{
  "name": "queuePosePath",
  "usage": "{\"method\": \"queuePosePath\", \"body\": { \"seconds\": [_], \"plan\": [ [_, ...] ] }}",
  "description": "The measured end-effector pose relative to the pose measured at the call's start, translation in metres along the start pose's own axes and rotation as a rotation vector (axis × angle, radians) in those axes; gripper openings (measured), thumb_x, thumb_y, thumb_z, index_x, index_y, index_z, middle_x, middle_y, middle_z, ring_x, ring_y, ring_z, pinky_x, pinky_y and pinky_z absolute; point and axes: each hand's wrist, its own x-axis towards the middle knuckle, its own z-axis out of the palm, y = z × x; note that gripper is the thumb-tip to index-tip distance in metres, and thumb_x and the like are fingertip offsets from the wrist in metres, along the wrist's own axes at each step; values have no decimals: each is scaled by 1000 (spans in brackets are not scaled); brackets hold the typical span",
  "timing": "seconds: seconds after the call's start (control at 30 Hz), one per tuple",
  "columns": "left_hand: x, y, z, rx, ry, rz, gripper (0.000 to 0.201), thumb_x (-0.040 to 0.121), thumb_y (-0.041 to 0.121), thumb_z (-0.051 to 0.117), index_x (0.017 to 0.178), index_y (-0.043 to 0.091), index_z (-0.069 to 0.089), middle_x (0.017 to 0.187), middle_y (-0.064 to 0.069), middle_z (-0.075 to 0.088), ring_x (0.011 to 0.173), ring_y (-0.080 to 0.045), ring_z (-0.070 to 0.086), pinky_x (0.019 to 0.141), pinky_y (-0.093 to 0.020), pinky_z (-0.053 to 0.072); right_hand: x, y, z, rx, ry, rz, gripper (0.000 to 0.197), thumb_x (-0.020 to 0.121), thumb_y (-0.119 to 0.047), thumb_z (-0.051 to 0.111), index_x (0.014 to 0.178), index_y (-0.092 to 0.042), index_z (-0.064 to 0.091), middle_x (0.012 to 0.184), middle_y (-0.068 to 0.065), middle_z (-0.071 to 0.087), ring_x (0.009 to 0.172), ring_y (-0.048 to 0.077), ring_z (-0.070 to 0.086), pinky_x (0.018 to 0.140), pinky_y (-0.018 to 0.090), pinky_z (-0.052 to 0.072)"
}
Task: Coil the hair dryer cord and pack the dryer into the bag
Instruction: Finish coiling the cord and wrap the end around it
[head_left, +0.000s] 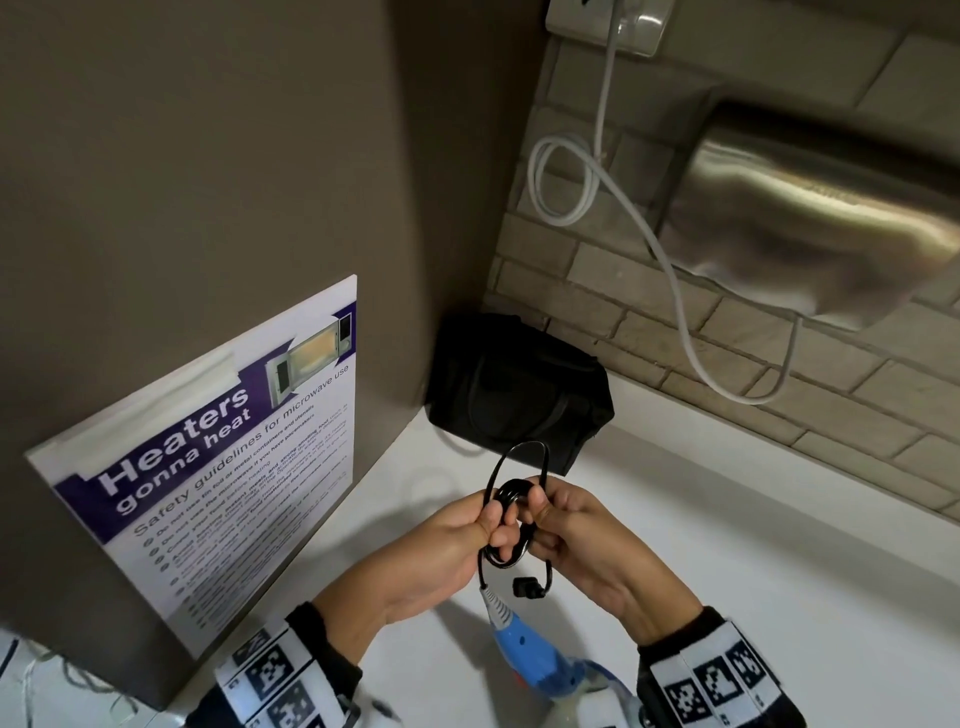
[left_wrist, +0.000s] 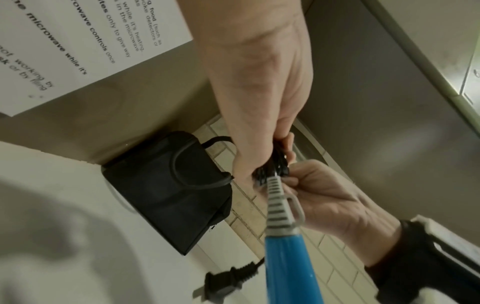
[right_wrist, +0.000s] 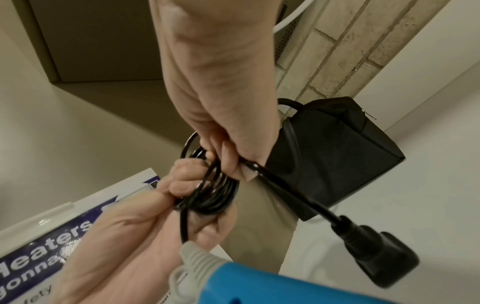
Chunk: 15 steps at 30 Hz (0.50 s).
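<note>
My left hand (head_left: 485, 525) grips a small coil of black cord (head_left: 511, 525) above the white counter. My right hand (head_left: 543, 512) pinches the cord's free end beside the coil; the black plug (head_left: 522, 587) dangles just below it. One larger loop sticks up above the coil. The blue hair dryer (head_left: 530, 654) hangs by its grey strain relief under my hands. In the right wrist view the coil (right_wrist: 215, 191) sits in the left hand's fingers (right_wrist: 182, 185), with the plug (right_wrist: 376, 251) at lower right. The black bag (head_left: 519, 395) stands shut in the corner behind my hands.
A microwave safety poster (head_left: 223, 467) leans on the brown panel at left. On the brick wall at right hang a steel hand dryer (head_left: 810, 218) and its looped white cable (head_left: 566, 182). The white counter (head_left: 753, 545) stretches off to the right.
</note>
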Motion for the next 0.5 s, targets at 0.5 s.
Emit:
{"method": "queuePosePath", "body": {
  "seconds": [0.5],
  "plan": [
    [4,-7,-2,-103,284,58,31,103,15,23,76,12,37,73,1,39,60,-9,36,68,-21,36,19,-8,-47,-1046,292,-228,30,101,-20,41,94,-17,70,95,1,50,75,10,51,63,14,39]
  ]
}}
